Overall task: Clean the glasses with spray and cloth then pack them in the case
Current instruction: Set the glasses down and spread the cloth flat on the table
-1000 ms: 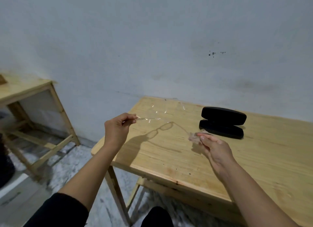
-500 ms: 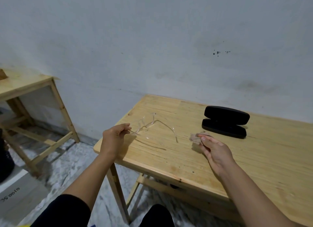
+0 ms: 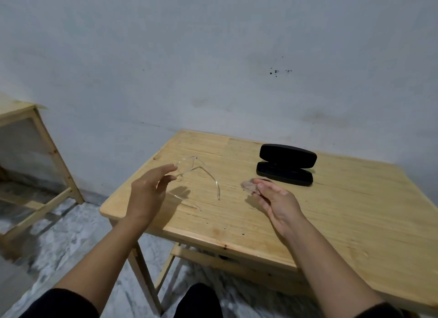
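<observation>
The clear-framed glasses [image 3: 189, 168] lie on the wooden table [image 3: 343, 213] near its left side, temples unfolded toward me. My left hand [image 3: 149, 194] hovers just left of them, fingers apart, holding nothing. Between the fingers of my right hand [image 3: 277, 201] is a small brownish cloth [image 3: 248, 187], held low over the table's middle. The black glasses case [image 3: 285, 164] stands open behind the cloth, lid raised. No spray bottle is in view.
A second wooden table [image 3: 26, 118] stands at the left against the grey wall. Marbled floor shows between the two tables. My dark-clad knee [image 3: 199, 301] is below the table's front edge.
My left hand lowered the glasses onto the table and let go of them; its fingers are now spread. My right hand stays on the cloth in about the same place.
</observation>
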{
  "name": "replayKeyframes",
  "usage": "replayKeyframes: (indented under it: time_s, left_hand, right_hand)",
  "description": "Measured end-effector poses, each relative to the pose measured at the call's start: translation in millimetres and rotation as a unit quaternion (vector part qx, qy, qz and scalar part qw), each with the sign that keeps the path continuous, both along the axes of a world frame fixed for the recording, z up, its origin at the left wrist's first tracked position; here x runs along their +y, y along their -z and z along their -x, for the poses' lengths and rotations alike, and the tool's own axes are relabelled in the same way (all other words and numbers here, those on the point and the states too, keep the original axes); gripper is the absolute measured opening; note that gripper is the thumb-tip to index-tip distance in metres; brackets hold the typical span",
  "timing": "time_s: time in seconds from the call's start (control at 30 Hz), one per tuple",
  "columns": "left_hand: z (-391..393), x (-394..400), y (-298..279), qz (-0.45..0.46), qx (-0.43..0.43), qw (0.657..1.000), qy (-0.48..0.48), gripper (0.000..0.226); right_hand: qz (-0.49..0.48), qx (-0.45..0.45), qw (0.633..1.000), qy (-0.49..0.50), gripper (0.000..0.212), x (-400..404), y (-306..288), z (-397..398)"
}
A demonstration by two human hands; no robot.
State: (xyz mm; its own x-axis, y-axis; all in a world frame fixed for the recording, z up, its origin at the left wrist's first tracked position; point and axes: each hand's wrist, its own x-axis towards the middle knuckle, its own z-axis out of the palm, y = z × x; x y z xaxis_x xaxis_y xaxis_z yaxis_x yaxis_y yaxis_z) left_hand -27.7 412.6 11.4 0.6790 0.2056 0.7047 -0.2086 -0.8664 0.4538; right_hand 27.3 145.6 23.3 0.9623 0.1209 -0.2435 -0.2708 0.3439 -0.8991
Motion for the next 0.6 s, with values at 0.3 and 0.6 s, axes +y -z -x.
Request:
replayKeyframes:
  time_s: [0.3,0.6]
  left_hand:
    - [-35.0,-144.9,-7.8,0.115,0.111,0.941,0.297,0.029]
    - [-61.0,-178.8,-18.7,0.192,0.135,0.953,0.194,0.003]
  right_hand:
    - [0.015,0.004,1.0,-0.009,0.015,-25.3,-9.5,5.0]
    - [0.21,-0.015,0.977,0.015,0.025,-68.2,-10.2,-0.8]
